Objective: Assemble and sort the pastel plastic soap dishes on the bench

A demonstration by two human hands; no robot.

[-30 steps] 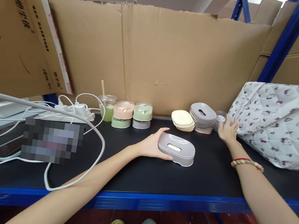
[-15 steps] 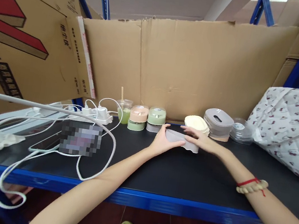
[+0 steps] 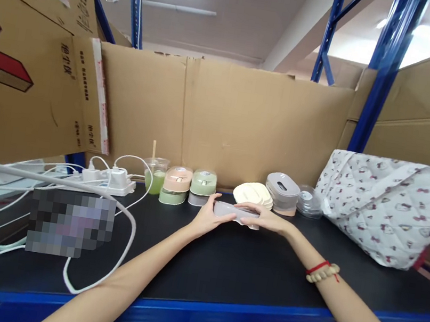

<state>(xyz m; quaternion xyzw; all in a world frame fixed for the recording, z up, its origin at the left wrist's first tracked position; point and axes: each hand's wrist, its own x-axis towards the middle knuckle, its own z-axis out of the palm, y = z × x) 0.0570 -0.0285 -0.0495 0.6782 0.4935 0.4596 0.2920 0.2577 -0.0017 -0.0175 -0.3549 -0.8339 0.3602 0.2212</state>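
Note:
A shallow grey plastic container piece [image 3: 227,211] with a wavy lower edge is held up over the black tabletop between both hands. My left hand [image 3: 206,217] grips its left end, thumb along the near side and fingers behind. My right hand [image 3: 265,218] has closed on the right end, fingers over the top and thumb in front. Just behind sit several stacked cream plastic pieces [image 3: 250,194]. To their right is a pile of grey container pieces [image 3: 282,188], the top one with an oval slot. Fingers hide part of the held piece.
Two stacked containers, one with a peach lid [image 3: 178,178] and one with a green lid [image 3: 204,182], stand beside a cup of green drink [image 3: 156,178]. White cables [image 3: 127,247] loop over the left side. Clear lids [image 3: 309,203] and a patterned bag [image 3: 385,208] lie right.
My right hand has closed from a looser touch onto the right end of the grey piece. The camera view has tilted up and turned right, so everything appears lower and further left.

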